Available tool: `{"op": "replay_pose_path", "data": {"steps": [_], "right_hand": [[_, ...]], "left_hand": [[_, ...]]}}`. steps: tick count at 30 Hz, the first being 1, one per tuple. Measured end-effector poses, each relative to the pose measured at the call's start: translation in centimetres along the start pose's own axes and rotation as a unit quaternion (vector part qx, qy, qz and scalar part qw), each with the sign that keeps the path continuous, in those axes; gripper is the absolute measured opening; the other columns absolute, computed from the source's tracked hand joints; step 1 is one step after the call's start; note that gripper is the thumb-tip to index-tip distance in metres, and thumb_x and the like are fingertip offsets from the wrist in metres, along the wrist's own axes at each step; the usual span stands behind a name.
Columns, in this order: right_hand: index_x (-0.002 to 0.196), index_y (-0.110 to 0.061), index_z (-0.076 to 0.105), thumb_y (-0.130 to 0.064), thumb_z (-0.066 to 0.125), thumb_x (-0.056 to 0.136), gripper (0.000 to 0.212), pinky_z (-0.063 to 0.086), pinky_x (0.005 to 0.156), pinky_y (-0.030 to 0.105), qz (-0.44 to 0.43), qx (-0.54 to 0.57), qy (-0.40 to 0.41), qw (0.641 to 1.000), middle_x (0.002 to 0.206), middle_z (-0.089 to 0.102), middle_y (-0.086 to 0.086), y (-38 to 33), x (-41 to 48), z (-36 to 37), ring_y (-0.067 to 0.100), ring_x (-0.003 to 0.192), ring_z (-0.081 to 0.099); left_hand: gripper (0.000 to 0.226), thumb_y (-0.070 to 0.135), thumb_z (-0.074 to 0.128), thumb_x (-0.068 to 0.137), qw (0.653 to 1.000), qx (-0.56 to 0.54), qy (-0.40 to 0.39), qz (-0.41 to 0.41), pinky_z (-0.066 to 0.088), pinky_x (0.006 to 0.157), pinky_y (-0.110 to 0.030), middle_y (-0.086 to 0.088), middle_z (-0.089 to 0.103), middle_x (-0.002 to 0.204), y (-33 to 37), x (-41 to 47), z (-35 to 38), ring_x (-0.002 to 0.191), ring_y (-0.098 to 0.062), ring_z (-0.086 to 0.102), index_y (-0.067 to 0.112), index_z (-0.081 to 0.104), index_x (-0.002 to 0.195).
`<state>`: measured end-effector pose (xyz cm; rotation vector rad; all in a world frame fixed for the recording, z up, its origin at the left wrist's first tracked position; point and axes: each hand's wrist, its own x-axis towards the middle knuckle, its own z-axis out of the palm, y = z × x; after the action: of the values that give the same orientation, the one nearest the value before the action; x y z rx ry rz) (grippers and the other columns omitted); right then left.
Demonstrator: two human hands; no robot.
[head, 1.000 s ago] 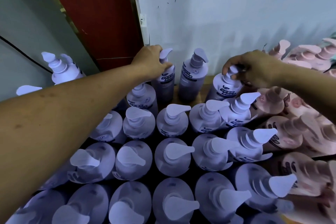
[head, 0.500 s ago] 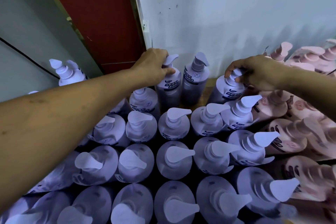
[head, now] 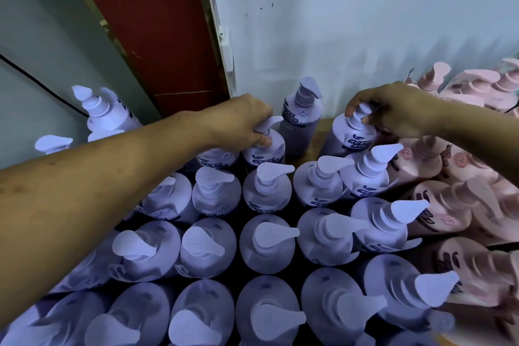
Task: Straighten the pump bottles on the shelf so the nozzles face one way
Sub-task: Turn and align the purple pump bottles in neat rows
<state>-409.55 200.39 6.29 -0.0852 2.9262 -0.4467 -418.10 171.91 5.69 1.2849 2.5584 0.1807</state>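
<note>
Several lilac pump bottles stand packed in rows on the shelf, most nozzles pointing right. My left hand (head: 241, 121) grips the pump head of a back-row lilac bottle (head: 266, 149), whose nozzle points right. My right hand (head: 393, 112) curls round the pump head of another back-row lilac bottle (head: 351, 135) further right; its nozzle is hidden under my fingers. Between them stands a darker bottle (head: 302, 118) against the wall, nozzle toward the right. A lilac bottle at the far left (head: 104, 115) has its nozzle pointing left.
Pink pump bottles (head: 455, 199) crowd the right side, nozzles at mixed angles. A pale blue wall (head: 365, 22) rises right behind the back row. A red panel (head: 146, 22) and a grey panel stand at the back left. A strip of wooden shelf (head: 320, 135) shows between back bottles.
The view has tilted down a little, so the bottles sit lower in the frame. My left hand has slid down the pump head, and the nozzle now sticks out to its right.
</note>
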Motion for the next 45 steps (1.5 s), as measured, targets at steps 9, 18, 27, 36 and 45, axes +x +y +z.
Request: {"op": "replay_pose_path", "data": {"steps": [9, 18, 27, 36, 45], "right_hand": [[0.113, -0.033, 0.063, -0.012, 0.061, 0.086, 0.035, 0.035, 0.076, 0.026, 0.018, -0.031, -0.030, 0.999, 0.079, 0.055, -0.026, 0.0, 0.4, -0.4, 0.013, 0.081, 0.052], [0.131, -0.044, 0.042, -0.070, 0.057, 0.074, 0.065, 0.041, 0.080, 0.030, 0.024, -0.004, 0.005, 1.000, 0.104, 0.061, -0.016, -5.3, 4.5, -1.9, 0.016, 0.093, 0.059], [0.103, -0.012, 0.066, -0.016, 0.059, 0.086, 0.019, 0.050, 0.085, 0.039, 0.045, -0.006, 0.064, 0.997, 0.092, 0.070, 0.014, -9.1, 8.1, 1.1, 0.035, 0.094, 0.063], [0.108, -0.014, 0.065, -0.015, 0.061, 0.089, 0.020, 0.051, 0.086, 0.039, -0.055, -0.012, 0.052, 0.997, 0.088, 0.072, 0.010, -16.3, 11.9, -0.5, 0.030, 0.085, 0.065], [0.112, -0.017, 0.063, -0.012, 0.061, 0.089, 0.024, 0.036, 0.073, 0.024, -0.187, -0.036, -0.002, 0.982, 0.106, 0.065, 0.004, -25.9, 17.7, 2.7, 0.017, 0.090, 0.053]], "left_hand": [[0.025, 0.043, 0.067, 0.084, 0.997, -0.069, 0.021, -0.027, 0.039, 0.064, -0.026, 0.006, 0.057, 0.076, 0.4, -0.4, 0.3, 0.076, -0.016, 0.055, 0.020, 0.057, 0.087], [0.045, 0.041, 0.065, 0.087, 0.984, -0.129, 0.111, -0.040, 0.045, 0.092, -0.022, 0.002, 0.066, 0.117, 0.2, -3.3, -0.1, 0.105, -0.013, 0.062, 0.018, 0.060, 0.126], [0.016, 0.021, 0.064, 0.087, 0.911, -0.193, 0.279, -0.236, 0.044, 0.069, -0.011, 0.006, 0.071, 0.086, -7.6, -9.8, -1.6, 0.080, -0.004, 0.064, 0.024, 0.071, 0.101], [0.027, 0.039, 0.057, 0.092, 0.966, -0.077, 0.170, -0.180, 0.050, 0.081, -0.039, 0.002, 0.068, 0.104, -9.0, -14.1, -0.5, 0.093, -0.016, 0.060, 0.021, 0.067, 0.109], [0.021, 0.022, 0.057, 0.092, 0.936, -0.055, 0.222, -0.266, 0.023, 0.055, -0.027, -0.014, 0.067, 0.075, -11.8, -18.5, -0.3, 0.065, -0.021, 0.051, 0.007, 0.072, 0.089]]}}
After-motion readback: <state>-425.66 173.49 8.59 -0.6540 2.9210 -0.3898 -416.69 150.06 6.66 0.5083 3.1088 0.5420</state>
